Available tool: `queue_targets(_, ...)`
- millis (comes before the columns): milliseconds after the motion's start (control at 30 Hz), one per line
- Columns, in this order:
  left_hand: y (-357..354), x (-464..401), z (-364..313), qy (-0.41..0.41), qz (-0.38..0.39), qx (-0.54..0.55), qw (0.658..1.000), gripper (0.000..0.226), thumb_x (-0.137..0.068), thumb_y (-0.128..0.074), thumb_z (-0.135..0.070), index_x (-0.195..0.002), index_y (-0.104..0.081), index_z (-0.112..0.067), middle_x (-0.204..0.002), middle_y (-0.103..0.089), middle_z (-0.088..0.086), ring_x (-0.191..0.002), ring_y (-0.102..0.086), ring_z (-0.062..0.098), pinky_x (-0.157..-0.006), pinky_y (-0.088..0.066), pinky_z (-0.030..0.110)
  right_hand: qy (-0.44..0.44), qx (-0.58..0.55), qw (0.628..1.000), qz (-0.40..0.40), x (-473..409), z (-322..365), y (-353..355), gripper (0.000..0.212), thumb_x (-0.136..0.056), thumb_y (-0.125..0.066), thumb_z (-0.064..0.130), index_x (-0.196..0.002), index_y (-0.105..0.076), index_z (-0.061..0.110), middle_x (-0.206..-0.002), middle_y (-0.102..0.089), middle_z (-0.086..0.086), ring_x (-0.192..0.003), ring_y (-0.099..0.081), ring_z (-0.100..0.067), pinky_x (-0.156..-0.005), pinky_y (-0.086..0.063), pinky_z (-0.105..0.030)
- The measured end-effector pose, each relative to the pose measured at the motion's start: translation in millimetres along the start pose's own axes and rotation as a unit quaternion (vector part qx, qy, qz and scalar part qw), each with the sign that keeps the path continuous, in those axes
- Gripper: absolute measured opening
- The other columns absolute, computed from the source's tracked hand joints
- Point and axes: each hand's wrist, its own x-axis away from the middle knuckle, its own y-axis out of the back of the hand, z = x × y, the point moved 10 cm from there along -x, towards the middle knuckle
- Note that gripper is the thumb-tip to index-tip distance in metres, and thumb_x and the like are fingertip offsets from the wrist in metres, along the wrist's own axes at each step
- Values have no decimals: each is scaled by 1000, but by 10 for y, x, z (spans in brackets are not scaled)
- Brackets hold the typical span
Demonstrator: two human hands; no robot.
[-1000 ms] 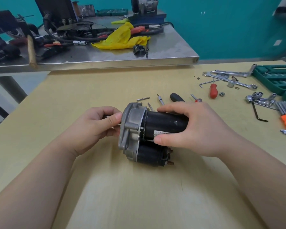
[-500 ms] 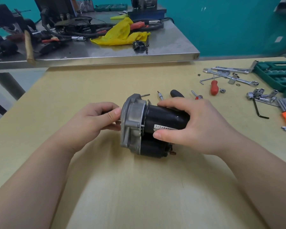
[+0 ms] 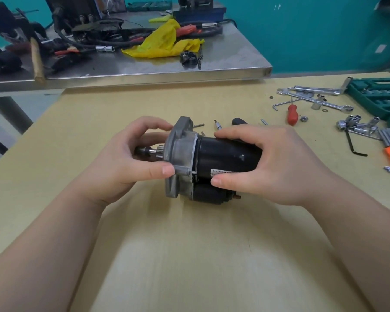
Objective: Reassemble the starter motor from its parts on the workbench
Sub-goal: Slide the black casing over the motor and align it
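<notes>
The starter motor [image 3: 212,163] lies on its side between both hands on the tan surface [image 3: 189,255]. The left hand [image 3: 126,163] grips its grey metal end, the right hand [image 3: 270,163] wraps the black body. The right palm hides the motor's far end. Wrenches [image 3: 313,97] and sockets [image 3: 356,124] lie far right, against a teal wall [image 3: 313,30]

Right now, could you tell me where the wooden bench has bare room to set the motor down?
Bare wood lies left of the left hand and near you, between the forearms. The right edge is crowded by wrenches, sockets and a green case.
</notes>
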Motion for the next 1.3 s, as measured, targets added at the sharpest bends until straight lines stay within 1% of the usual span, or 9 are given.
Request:
queue_targets(100, -28, -27, -22, -11, 4, 24, 1000, 85, -67, -100, -29, -143, -61, -32, -135, -73, 14, -107, -75, 37, -87, -62, 45, -11, 5, 1000, 9, -8, -38, 35, 75, -59, -80, 72, -130, -65, 52, -109, -70, 36, -101, -70, 6, -94, -60, -35)
queue_targets(200, -68, -13, -33, -17, 18, 37, 999, 93, -67, -102, -33, -150, -60, -33, -143, -69, 12, -118, -73, 34, -89, -62, 42, -24, -10, 999, 23, -6, -63, 25, 72, -59, -82, 69, -128, -69, 50, -106, -72, 35, -102, -70, 5, -101, -56, -37)
queue_targets(433, -75, 14, -49, -28, 44, 42, 998, 96, -65, -103, -33, -151, -61, -32, -152, -64, 8, -134, -65, 33, -95, -61, 43, -22, -14, 999, 20, 25, -34, -21, 64, -65, -85, 62, -125, -70, 48, -103, -71, 36, -96, -70, 9, -84, -60, -25)
queue_targets(533, -89, 16, -63, -35, 46, 48, 997, 98, -62, -104, -37, -150, -62, -32, -151, -64, 9, -134, -66, 35, -94, -62, 44, -26, -29, 999, 26, 26, -43, -22, 63, -64, -85, 63, -123, -71, 48, -104, -71, 37, -96, -70, 11, -82, -59, -20)
queue_targets(733, -130, 6, -65, -38, 59, 54, 996, 96, -65, -102, -38, -151, -60, -32, -152, -62, 8, -132, -67, 35, -93, -62, 44, -26, -26, 999, 28, 48, -28, -16, 63, -64, -85, 64, -124, -70, 48, -105, -72, 35, -97, -70, 9, -86, -62, -28)
queue_targets(967, -149, -5, -45, -39, 51, 81, 995, 89, -68, -100, -22, -148, -63, -34, -152, -63, 7, -130, -67, 32, -94, -61, 44, -22, 12, 1000, 13, 69, 36, 5, 60, -67, -81, 64, -123, -70, 46, -100, -71, 32, -94, -70, 4, -83, -61, -35)
queue_targets(1067, -151, -6, -53, -41, 50, 87, 994, 89, -65, -102, -29, -146, -65, -36, -151, -64, 6, -128, -69, 31, -93, -62, 45, -21, 19, 1000, 11, 70, 48, 11, 58, -67, -80, 65, -121, -69, 47, -100, -71, 33, -93, -69, 4, -80, -61, -36)
queue_targets(1200, -127, -13, -61, -54, 44, 73, 995, 88, -65, -89, -6, -144, -67, -37, -149, -65, 7, -127, -69, 33, -93, -62, 46, -22, 23, 999, 7, 80, 52, 24, 59, -66, -79, 67, -121, -68, 50, -101, -69, 37, -93, -69, 6, -78, -61, -33)
queue_targets(1300, -130, -13, -53, -53, 42, 79, 995, 87, -66, -84, -3, -144, -67, -36, -150, -65, 8, -127, -70, 33, -92, -62, 45, -31, 13, 999, 7, 67, 23, 6, 59, -65, -79, 68, -120, -69, 50, -100, -70, 34, -92, -70, 5, -79, -61, -35)
